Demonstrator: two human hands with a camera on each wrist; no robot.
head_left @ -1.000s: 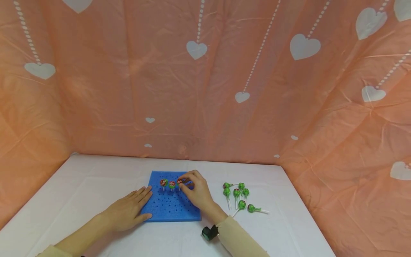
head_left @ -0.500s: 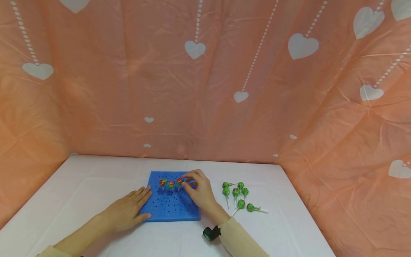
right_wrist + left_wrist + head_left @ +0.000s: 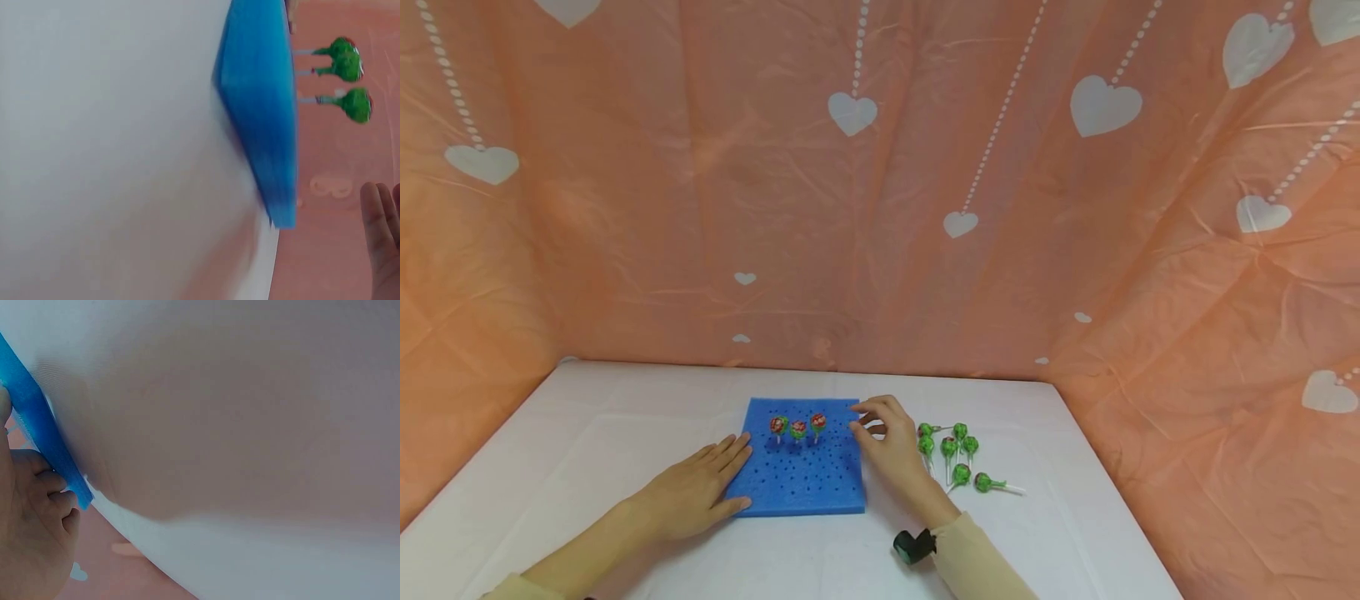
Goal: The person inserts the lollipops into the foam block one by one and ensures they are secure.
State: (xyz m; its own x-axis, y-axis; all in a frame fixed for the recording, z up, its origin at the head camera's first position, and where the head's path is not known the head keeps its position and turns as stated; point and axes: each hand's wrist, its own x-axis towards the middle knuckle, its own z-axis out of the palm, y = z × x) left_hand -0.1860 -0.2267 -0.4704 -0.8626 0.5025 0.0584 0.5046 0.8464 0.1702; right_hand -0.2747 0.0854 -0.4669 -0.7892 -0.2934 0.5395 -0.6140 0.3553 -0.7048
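Observation:
Three lollipops in red-and-green wrappers stand upright in a row in a blue foam board [image 3: 801, 493] dotted with small holes. The rightmost lollipop [image 3: 817, 422] stands nearest my right hand. Straight fingers of my left hand [image 3: 688, 493] rest on the board's left edge; in the left wrist view, fingers [image 3: 53, 487] lie along the blue foam side. Over the board's right edge, my right hand [image 3: 891, 446] hovers with thumb and fingers apart and nothing between them. The right wrist view shows the standing lollipops [image 3: 356, 105] from the side, beyond the fingertips.
Several loose lollipops [image 3: 961, 475] lie on the white tabletop [image 3: 1060, 533], just right of my right hand, sticks pointing various ways. A black wrist camera [image 3: 913, 547] sits at my right cuff. An orange curtain [image 3: 820, 208] with white hearts hangs behind the table.
My right hand has let go of the rightmost lollipop and moved right, away from it. The lollipop stays upright in the board. My left hand keeps its place.

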